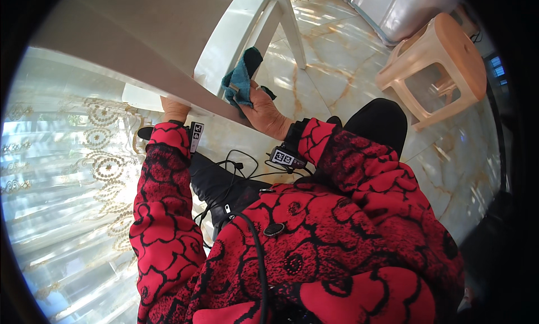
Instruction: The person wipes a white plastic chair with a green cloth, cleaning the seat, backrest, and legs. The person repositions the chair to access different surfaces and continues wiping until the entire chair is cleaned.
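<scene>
My right hand (266,110) is shut on a blue-green cloth (241,80), which is bunched up and rises above the fingers. It is beside the pale edge board (185,86) of a piece of white furniture, by a white lower panel (229,33). My left hand (173,108) reaches in at the other side of that edge board; its fingers are hidden behind the board, so whether they grip it does not show. Both wrists wear small devices with printed codes.
An orange and beige plastic stool (438,67) stands on the marble-patterned tile floor (328,84) at the right. Behind it is a large pale bin or box (400,8). A sheer embroidered curtain (97,168) hangs at the left. Black cables (238,166) lie across my lap.
</scene>
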Available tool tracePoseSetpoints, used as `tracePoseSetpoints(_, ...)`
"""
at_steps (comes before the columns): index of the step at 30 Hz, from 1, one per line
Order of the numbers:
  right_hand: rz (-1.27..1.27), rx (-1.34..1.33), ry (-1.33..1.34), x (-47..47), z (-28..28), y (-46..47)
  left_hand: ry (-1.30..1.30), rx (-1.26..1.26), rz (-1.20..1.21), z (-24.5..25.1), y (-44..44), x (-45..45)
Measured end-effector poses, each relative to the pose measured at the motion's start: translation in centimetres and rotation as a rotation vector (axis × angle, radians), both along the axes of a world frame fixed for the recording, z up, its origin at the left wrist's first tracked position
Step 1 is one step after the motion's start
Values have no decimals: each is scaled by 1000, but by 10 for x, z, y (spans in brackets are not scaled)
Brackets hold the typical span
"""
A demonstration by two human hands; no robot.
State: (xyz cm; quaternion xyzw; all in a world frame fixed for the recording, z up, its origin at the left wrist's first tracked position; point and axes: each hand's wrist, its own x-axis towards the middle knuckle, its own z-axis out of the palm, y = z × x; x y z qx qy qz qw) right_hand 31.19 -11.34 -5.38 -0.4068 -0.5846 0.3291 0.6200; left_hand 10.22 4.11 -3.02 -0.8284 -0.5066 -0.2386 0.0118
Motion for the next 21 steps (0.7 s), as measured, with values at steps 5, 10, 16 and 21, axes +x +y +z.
tracePoseSetpoints(5,-267,75,71,18,2,38,82,79,-17,0,-3,-4)
tracePoseSetpoints(10,-448,75,-61,55,-4,98,136,61,15,12,-9,3)
tracePoseSetpoints(16,-569,82,-195,97,-15,149,-43,51,-25,32,-26,16)
tracePoseSetpoints(21,-686,133,-357,133,-31,195,-161,-134,47,50,-37,24)
